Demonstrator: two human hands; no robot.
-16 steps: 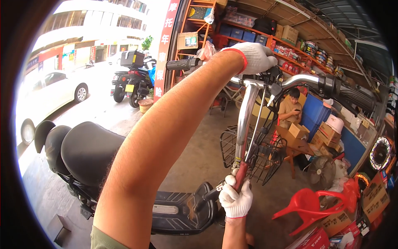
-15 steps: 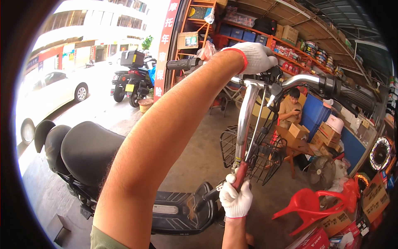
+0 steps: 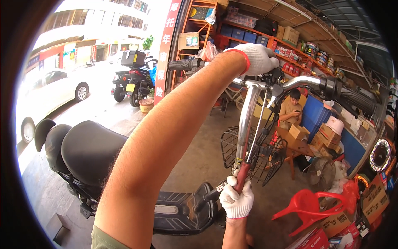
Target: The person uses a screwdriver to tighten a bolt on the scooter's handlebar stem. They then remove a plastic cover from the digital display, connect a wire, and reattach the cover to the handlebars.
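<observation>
My right hand [image 3: 236, 201], in a white knit glove, is closed around the red handle of a long screwdriver [image 3: 242, 176]. Its thin shaft runs up beside the silver steering stem [image 3: 248, 120] of an electric scooter, toward the middle of the handlebar [image 3: 304, 81]. My left arm crosses the view, and my gloved left hand [image 3: 259, 60] lies over the handlebar's centre with curled fingers. Whatever those fingers hold is hidden behind the glove. Behind the stem hangs a black wire basket [image 3: 269, 162]. The scooter's black seat [image 3: 91, 145] and footboard [image 3: 178, 211] are to the left.
On the right are a red plastic chair [image 3: 309, 207], cardboard boxes [image 3: 336, 222] and a fan [image 3: 322, 172]. Farther back, a person [image 3: 290, 110] sits with a phone near blue bins [image 3: 315, 114]. Stocked shelves line the back. Outside stand a parked scooter [image 3: 134, 79] and white car [image 3: 54, 91].
My left hand sits very slightly farther right over the handlebar. My right hand keeps its grip on the screwdriver in almost the same place.
</observation>
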